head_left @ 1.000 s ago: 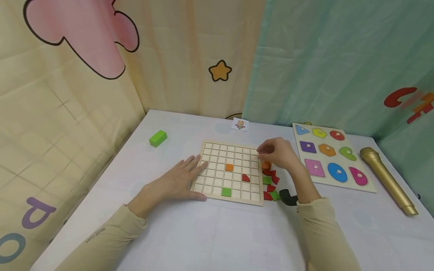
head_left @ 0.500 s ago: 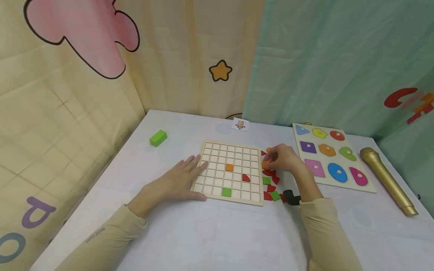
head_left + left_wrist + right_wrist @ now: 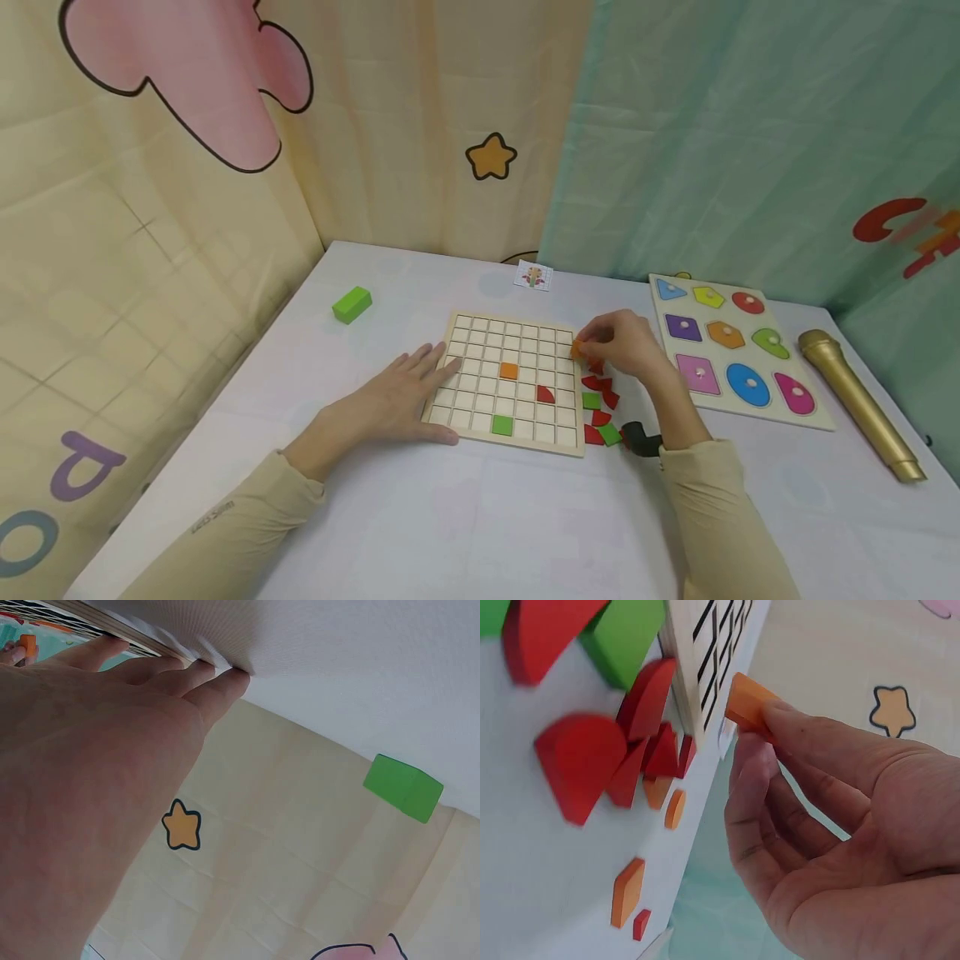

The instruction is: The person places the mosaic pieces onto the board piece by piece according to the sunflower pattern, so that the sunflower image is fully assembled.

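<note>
A wooden grid board (image 3: 480, 384) lies on the white table with an orange square (image 3: 509, 371), a red quarter-circle (image 3: 545, 394) and a green square (image 3: 502, 426) in its cells. My left hand (image 3: 390, 404) lies along the board's left edge, fingers spread, the index finger over the frame. At the board's right edge, my right hand (image 3: 624, 343) pinches an orange square block (image 3: 750, 703) between thumb and fingers, raised above the table in the right wrist view. Loose red quarter-circles (image 3: 581, 757) and green squares (image 3: 592, 401) lie below that hand, beside the board.
A black elbow-shaped piece (image 3: 641, 439) lies near the right forearm. Farther right are a shape puzzle board (image 3: 731, 354) and a gold microphone (image 3: 862, 404). A green block (image 3: 352, 305) stands at the back left, a small picture card (image 3: 533, 276) at the back.
My right hand went down from the board's upper right corner to the loose pieces, took an orange square block and brought it up to the board's right edge. The left hand stayed put.
</note>
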The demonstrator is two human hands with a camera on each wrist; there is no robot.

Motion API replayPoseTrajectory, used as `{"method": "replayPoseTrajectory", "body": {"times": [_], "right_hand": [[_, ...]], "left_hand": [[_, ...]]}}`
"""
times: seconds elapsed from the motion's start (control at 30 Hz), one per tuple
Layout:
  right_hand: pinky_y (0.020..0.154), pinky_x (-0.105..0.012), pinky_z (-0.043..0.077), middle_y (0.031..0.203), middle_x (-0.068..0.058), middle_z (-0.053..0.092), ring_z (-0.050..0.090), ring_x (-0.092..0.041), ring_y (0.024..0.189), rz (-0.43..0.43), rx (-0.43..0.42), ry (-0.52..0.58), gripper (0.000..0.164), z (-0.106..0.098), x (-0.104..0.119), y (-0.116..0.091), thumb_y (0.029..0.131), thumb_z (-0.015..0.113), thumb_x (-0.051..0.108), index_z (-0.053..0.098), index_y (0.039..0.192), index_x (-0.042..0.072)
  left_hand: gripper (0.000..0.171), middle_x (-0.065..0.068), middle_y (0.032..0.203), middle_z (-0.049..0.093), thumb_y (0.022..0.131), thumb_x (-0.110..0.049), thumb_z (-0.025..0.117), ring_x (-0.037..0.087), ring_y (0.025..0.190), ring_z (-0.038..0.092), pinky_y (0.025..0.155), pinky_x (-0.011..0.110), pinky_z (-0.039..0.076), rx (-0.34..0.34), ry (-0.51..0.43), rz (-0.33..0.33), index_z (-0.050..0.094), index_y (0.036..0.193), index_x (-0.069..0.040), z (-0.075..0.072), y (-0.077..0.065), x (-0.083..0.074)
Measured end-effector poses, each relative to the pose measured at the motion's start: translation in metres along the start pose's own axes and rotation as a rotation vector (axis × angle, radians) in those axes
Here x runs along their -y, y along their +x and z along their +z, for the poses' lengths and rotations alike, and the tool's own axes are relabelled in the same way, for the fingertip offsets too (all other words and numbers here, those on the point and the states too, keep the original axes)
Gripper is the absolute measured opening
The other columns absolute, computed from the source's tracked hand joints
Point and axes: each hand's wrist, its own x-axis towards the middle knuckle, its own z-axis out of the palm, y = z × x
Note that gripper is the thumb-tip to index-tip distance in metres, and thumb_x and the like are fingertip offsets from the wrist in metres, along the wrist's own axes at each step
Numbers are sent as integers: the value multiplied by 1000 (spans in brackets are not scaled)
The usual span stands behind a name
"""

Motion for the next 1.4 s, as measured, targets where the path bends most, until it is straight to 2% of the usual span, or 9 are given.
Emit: {"method": "replayPoseTrajectory", "body": {"times": [0.17, 0.4, 0.77, 1.13, 1.4], "right_hand": [[68, -28, 55, 101, -14, 76, 63, -28, 87, -63, -15, 20, 16, 12, 15, 4, 99, 75, 16, 80, 108, 4], [77, -32, 54, 98, -13, 75, 64, -28, 93, -110, -3, 24, 11, 30, 33, 13, 97, 77, 14, 76, 103, 5], [76, -32, 52, 91, -8, 74, 63, -24, 88, -120, 32, 15, 6, 45, 41, 19, 94, 80, 11, 76, 95, 7], [80, -35, 58, 100, -7, 76, 68, -25, 92, -121, 26, 19, 9, 43, 39, 14, 96, 78, 15, 80, 102, 7], [76, -33, 60, 108, -13, 77, 67, -29, 94, -89, -34, -12, 16, 20, 25, 5, 100, 74, 15, 80, 110, 5]], "left_hand": [[113, 22, 176, 11, 87, -75, 69, 44, 163, 12, 130, 62, 19, 2, -2, -1, 23, 169, -12, 1, 1, 1], [113, 22, 176, 11, 87, -77, 68, 44, 163, 12, 130, 62, 19, 0, 3, -1, 22, 169, -13, 1, 1, 2], [114, 22, 176, 11, 87, -77, 67, 43, 163, 12, 130, 62, 19, 5, 7, -3, 22, 169, -13, 1, 2, 2], [114, 22, 176, 10, 87, -76, 69, 43, 163, 11, 130, 61, 18, 12, -4, -8, 22, 169, -13, 1, 1, 1], [114, 22, 176, 10, 87, -76, 68, 43, 163, 10, 130, 61, 17, 11, -7, -5, 22, 170, -13, 1, 1, 1]]}}
